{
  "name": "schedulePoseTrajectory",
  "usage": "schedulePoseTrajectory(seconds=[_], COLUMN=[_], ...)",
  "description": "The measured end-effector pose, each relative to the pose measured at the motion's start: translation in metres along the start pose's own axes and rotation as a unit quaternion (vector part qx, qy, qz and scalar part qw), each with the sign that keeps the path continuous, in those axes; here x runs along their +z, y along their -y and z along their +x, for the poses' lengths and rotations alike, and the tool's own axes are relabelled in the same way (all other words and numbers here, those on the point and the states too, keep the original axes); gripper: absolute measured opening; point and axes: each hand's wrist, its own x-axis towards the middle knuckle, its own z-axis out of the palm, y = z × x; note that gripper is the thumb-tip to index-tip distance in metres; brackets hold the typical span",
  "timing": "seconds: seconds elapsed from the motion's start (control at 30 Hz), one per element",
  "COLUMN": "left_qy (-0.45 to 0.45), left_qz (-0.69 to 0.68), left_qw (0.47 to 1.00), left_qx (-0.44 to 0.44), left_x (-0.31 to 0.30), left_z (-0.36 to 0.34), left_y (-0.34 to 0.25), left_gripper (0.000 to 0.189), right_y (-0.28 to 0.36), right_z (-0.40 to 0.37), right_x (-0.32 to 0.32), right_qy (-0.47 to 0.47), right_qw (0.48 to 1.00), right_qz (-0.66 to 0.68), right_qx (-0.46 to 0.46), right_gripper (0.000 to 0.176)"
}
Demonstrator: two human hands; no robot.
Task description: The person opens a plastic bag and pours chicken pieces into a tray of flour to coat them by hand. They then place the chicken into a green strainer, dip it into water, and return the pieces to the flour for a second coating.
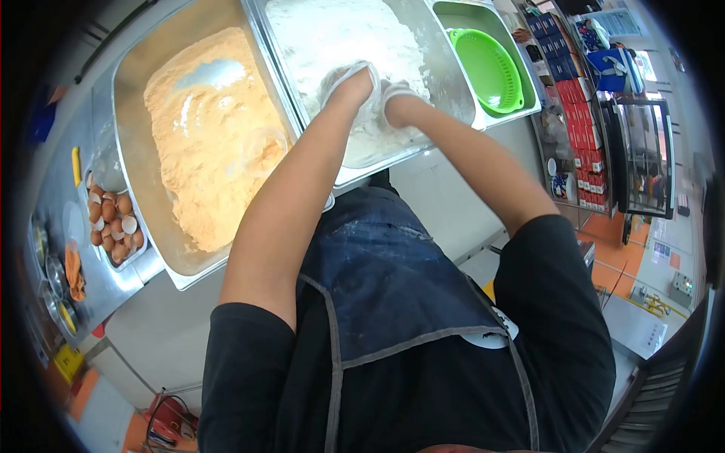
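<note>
White flour (359, 34) fills much of a deep steel pan (445, 72) in front of me. My left hand (349, 79), in a thin clear plastic glove, reaches down into the flour near the pan's left side. Close beside it on the right, my right hand (396, 94) is also gloved and sunk in the flour. Both sets of fingers are hidden by flour and glove, so I cannot make out whether they are closed. A second steel pan (132, 136) to the left holds orange-yellow powder (219, 143), with a paler patch on top.
A green plastic basket (491, 72) sits in a smaller steel pan (445, 13) at the right. Brown eggshells (113, 219) fill a container on the left counter (98, 291), near an orange cloth (74, 272) and metal bowls (54, 275). Stocked shelves (578, 113) stand far right.
</note>
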Motion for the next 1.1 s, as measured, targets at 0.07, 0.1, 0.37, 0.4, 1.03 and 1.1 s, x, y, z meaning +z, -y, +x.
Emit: schedulePoseTrajectory(seconds=[0.07,0.1,0.37,0.4,1.03,1.1], left_qy=[0.003,-0.002,-0.020,-0.021,-0.037,-0.038], left_qz=[0.067,0.095,0.233,0.246,0.347,0.338], left_qw=[0.997,0.994,0.971,0.968,0.937,0.940], left_qx=[0.042,0.053,0.052,0.050,0.022,0.024], left_x=[0.002,0.000,-0.007,-0.008,-0.014,-0.014], left_z=[-0.001,0.000,-0.003,-0.003,-0.004,-0.004], left_y=[-0.003,-0.005,-0.003,-0.002,-0.005,-0.004], left_gripper=[0.049,0.048,0.046,0.046,0.044,0.044], right_y=[-0.022,-0.026,-0.053,-0.050,-0.079,-0.085], right_z=[0.018,0.024,-0.003,-0.011,0.004,-0.020], right_x=[-0.019,-0.022,-0.087,-0.096,-0.094,-0.117], right_qy=[0.168,0.146,-0.004,0.010,-0.003,0.005], right_qw=[0.972,0.975,0.981,0.961,0.930,0.946], right_qz=[0.051,0.056,0.162,0.263,-0.230,0.304], right_qx=[-0.156,-0.156,-0.106,-0.085,-0.286,-0.117], right_gripper=[0.036,0.047,0.053,0.053,0.043,0.048])
